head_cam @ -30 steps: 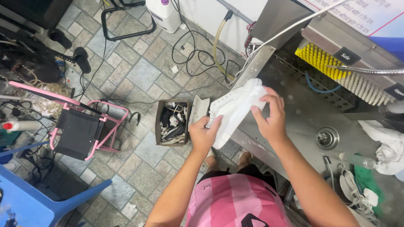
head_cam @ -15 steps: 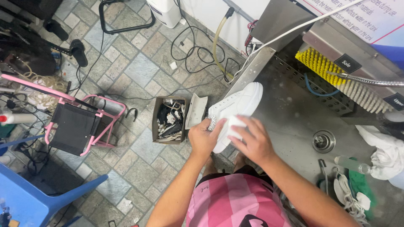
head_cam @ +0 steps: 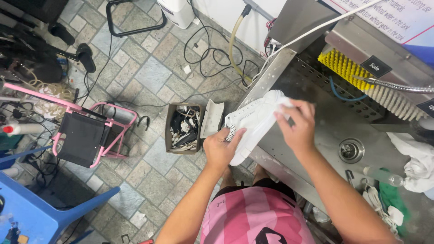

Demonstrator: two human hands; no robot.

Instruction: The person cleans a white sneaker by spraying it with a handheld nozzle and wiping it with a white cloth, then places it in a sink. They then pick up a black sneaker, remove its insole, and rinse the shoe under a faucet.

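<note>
A plain white shoe (head_cam: 254, 123) is gripped between the left hand (head_cam: 220, 148) and right hand (head_cam: 299, 125). Beyond the right hand, a yellow-and-white bristled brush (head_cam: 361, 81) is seen; left of the left hand, a pink-framed black stool (head_cam: 86, 135).

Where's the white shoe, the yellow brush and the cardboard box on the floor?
white shoe (head_cam: 255, 122), head view, on its side panel.
yellow brush (head_cam: 344, 68), head view, on the middle of the bristles.
cardboard box (head_cam: 169, 131), head view, on its left wall.

steep downward head view (single camera), close over steel sink (head_cam: 325, 122) and tiled floor (head_cam: 149, 77)
</note>
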